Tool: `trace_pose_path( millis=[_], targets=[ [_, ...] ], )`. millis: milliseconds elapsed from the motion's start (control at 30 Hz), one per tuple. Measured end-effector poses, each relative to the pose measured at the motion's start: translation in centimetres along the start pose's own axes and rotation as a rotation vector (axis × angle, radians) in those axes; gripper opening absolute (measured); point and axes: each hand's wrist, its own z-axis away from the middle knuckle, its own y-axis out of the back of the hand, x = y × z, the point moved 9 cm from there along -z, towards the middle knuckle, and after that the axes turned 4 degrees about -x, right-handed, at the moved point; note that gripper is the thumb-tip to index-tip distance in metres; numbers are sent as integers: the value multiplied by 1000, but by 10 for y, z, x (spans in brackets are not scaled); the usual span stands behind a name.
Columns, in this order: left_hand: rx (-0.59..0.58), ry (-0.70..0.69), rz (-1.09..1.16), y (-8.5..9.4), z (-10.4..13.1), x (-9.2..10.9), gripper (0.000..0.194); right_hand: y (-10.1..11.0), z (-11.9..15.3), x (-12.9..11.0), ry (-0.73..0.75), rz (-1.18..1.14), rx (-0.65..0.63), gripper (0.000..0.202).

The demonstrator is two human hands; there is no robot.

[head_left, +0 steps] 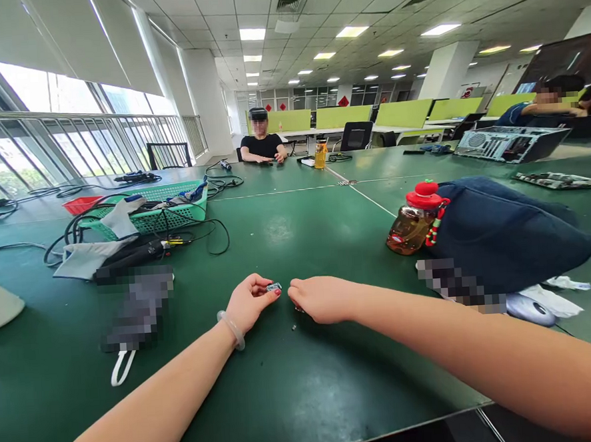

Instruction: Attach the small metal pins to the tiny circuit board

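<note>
My left hand (250,302) is closed, with thumb and fingers pinching a small pale blue-grey piece (274,287) that has dark markings. What kind of piece it is cannot be made out. A short gap to its right, my right hand (320,298) is curled shut with its back toward me. Its fingertips are mostly hidden, and a tiny dark bit shows under them, too small to name. Both hands are low over the green table (306,394). Just below my right hand, a tiny light fragment (294,327) lies on the tabletop.
Left are a green basket (175,218) with cables and gloves, and a dark strapped item (140,307). Right are a red-lidded bottle (410,224), a navy bag (506,235) and a mouse (530,309). A computer case (511,144) stands beyond. Two people sit across the table.
</note>
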Motion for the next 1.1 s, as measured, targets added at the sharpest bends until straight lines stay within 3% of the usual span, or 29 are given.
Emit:
trace_pose_path(
  millis=[133, 267, 400, 633, 900, 1100],
  targets=[
    [8, -2, 21, 1, -1, 0, 36, 6, -3, 6, -47, 139, 22, 16],
    [12, 5, 17, 0, 1, 1, 36, -11, -2, 21, -114, -99, 30, 10],
    [4, 0, 4, -1, 1, 1, 36, -20, 5, 41, -198, -339, 226, 13],
    [0, -5, -28, 0, 0, -1, 34, -25, 10, 47, -152, -524, 251, 8],
    [-12, 1, -27, -3, 2, 2, 37, -29, 8, 45, -172, -458, 264, 5],
    [-13, 1, -20, -4, 2, 2, 36, -25, 6, 32, -177, -227, 253, 14]
  ],
)
